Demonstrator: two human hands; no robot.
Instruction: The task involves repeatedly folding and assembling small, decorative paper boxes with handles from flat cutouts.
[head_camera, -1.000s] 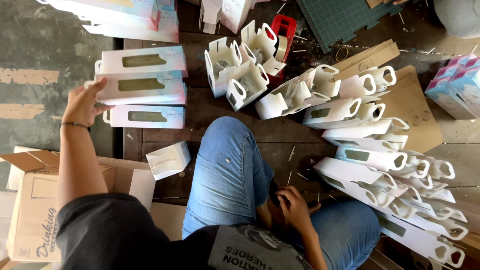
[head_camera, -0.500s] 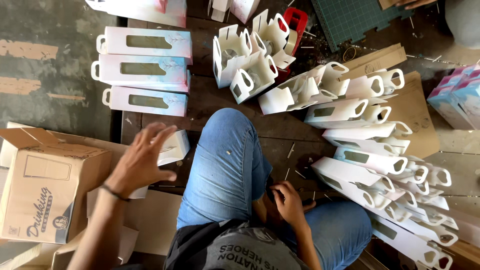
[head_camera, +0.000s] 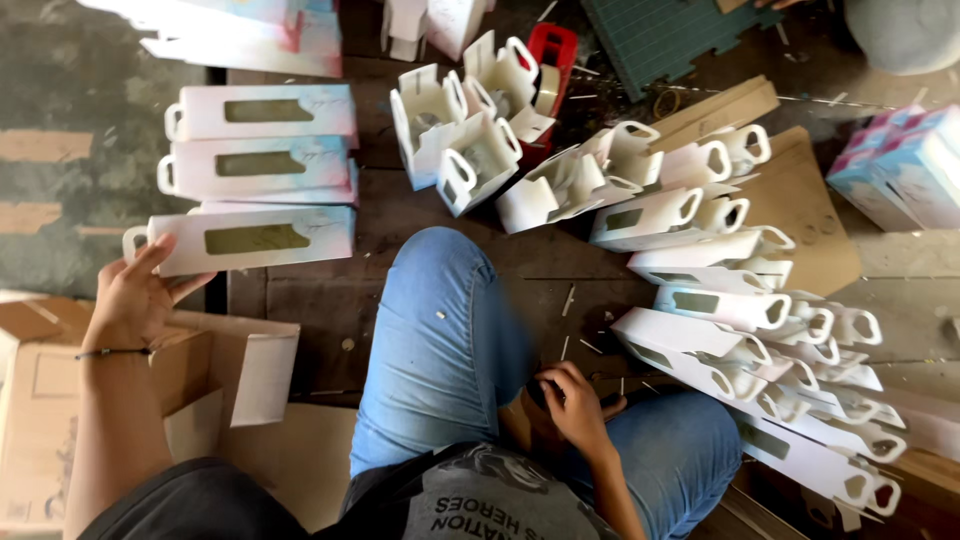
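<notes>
My left hand (head_camera: 140, 295) grips the left, handle end of a flat white box with a window (head_camera: 255, 240), thumb on top and fingers under its near edge. That box lies nearest of three piles of the same flat boxes (head_camera: 260, 165) on the dark wooden floor. My right hand (head_camera: 575, 400) rests low between my jeans-clad legs (head_camera: 440, 340), fingers curled over something dark. What it holds is hidden.
Several folded-up white carrier boxes with handles (head_camera: 470, 150) stand ahead, and more lie in an overlapping row (head_camera: 740, 310) down the right. A brown cardboard carton (head_camera: 60, 400) sits by my left arm. Pastel boxes (head_camera: 900, 170) and brown card sheets (head_camera: 800, 200) are at far right.
My left hand dropped from the middle pile toward the carton, then came back up to the end of the nearest flat box. My right hand stayed by my legs.
</notes>
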